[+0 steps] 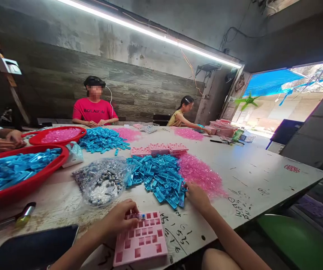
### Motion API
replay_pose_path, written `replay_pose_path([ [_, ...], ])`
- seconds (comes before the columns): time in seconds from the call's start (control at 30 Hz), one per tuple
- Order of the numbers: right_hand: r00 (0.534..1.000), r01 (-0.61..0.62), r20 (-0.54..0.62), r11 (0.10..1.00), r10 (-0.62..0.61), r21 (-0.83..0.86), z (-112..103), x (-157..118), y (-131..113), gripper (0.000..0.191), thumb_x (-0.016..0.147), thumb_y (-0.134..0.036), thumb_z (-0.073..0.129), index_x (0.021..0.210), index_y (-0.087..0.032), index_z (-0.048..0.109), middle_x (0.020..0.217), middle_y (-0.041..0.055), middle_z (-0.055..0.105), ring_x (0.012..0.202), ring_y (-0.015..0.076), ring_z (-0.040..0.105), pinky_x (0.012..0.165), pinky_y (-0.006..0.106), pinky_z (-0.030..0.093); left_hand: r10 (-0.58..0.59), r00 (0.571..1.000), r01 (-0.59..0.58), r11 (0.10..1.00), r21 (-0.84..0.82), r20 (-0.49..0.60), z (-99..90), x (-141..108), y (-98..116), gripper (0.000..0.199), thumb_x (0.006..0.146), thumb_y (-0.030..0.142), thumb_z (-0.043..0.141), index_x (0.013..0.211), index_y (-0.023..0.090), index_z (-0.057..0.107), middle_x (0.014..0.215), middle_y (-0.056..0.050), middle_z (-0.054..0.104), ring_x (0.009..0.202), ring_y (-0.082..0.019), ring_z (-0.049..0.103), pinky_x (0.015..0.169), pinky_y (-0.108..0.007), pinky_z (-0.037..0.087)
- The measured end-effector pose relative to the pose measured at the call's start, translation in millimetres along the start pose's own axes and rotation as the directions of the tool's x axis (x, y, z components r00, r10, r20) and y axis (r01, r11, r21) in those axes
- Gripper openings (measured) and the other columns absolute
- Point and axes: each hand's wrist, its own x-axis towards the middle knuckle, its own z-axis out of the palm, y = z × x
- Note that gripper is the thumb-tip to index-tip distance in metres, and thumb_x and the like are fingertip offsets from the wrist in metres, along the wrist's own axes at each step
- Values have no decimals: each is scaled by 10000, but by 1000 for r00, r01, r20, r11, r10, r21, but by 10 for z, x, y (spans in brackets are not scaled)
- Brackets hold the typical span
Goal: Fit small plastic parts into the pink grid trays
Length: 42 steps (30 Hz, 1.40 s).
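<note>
My left hand (123, 215) rests over the upper left of a pink tray (147, 251) with square holes. Its fingers are closed on a small clear plastic piece (135, 216), with a blue spot (143, 216) beside its end. My right hand (197, 197) reaches to the right edge of a heap of blue plastic cases (157, 174), its fingers pinched together. Whether a case is in that pinch I cannot tell. Just beyond this hand spreads a heap of clear pink pieces (199, 174).
An open plastic bag (105, 183) of small parts lies left of the blue heap. Stacked pink trays (159, 149) stand behind it. Red basins (57, 168), a dark tablet-like slab (35, 247) and a small bottle (26, 214) occupy the left. Other people (95, 110) sit around the table.
</note>
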Motion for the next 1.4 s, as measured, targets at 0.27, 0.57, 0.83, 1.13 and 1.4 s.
replay_pose_path([
  [0.27, 999, -14, -52, 1000, 15, 22, -10, -8, 12, 265, 799, -43, 481, 1012, -130, 613, 940, 95, 646, 912, 198, 600, 756, 247, 394, 9, 1000, -9, 1000, 10, -9, 7, 12, -18, 149, 710, 261, 556, 817, 165, 596, 835, -19, 548, 736, -154, 490, 649, -229, 365],
  [0.57, 988, -31, -153, 999, 35, 33, -245, -136, -172, 227, 869, -117, 449, 1019, -99, 619, 995, 149, 620, 890, 228, 600, 725, 288, 412, 9, 1000, -9, 1000, 29, -12, 2, 12, -2, 135, 709, 241, 557, 815, 166, 596, 840, -18, 551, 749, -156, 501, 653, -228, 370],
  [0.83, 865, 455, -67, 721, -497, 522, -145, -492, -1003, 170, 680, -43, 567, 772, -170, 631, 705, -5, 579, 666, 129, 541, 589, 213, 378, -5, 1000, 5, 1000, 24, 7, -46, -34, 73, 132, 718, 209, 572, 833, 166, 621, 848, -12, 553, 758, -149, 520, 664, -221, 384],
  [1.13, 808, 529, -51, 684, -587, 503, 65, -485, -1092, 160, 630, 1, 597, 657, -156, 579, 672, -7, 590, 683, 136, 528, 622, 227, 362, 53, 998, -51, 997, 62, -38, -68, -62, 98, 119, 705, 150, 612, 822, 160, 630, 812, -4, 564, 747, -144, 526, 654, -216, 385],
  [1.4, 770, 549, -19, 647, -638, 529, 25, -464, -1002, 183, 631, 9, 568, 686, -162, 605, 713, -3, 608, 694, 135, 544, 633, 227, 379, 98, 982, -72, 984, 164, -158, 112, -51, 192, 169, 759, 211, 646, 926, 186, 659, 946, -47, 620, 930, -202, 542, 814, -294, 404],
])
